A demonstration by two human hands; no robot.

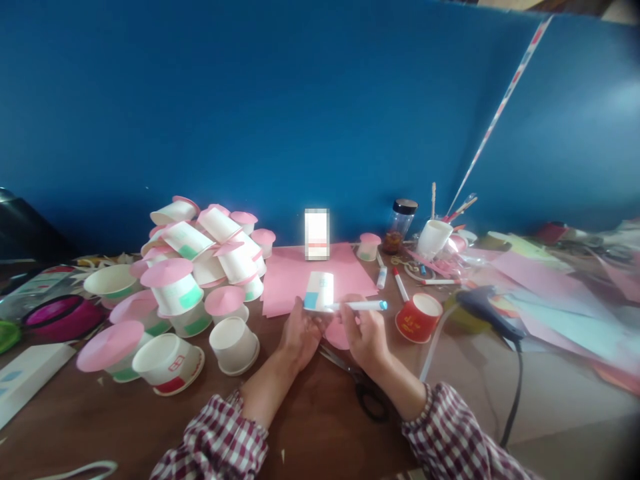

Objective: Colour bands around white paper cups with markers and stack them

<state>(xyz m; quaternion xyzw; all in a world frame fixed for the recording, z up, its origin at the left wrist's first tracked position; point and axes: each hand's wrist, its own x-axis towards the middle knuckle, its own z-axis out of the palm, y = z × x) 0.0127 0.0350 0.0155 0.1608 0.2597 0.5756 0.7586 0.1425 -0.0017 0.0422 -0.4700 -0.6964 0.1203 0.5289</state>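
My left hand (301,337) is closed around the low end of a white paper cup (321,288), which is held upside down above the table. A blue window drawing and a blue patch mark the cup's side. My right hand (367,333) grips a white felt-tip pen (367,306) with a light blue end pointing right; its other end meets the cup's lower edge. Just beneath the hands lies a pink paper disc (340,333), partly hidden. Black-handled scissors (357,377) rest on the table below the right hand.
Many paper cups with pink paper roofs (167,275) are piled at the left. Pink paper sheets (285,270) lie behind the hands. A red cup (419,319), a glue gun (490,310) with its cord and a lidded jar (400,225) stand at the right. The blue wall (250,120) closes the back.
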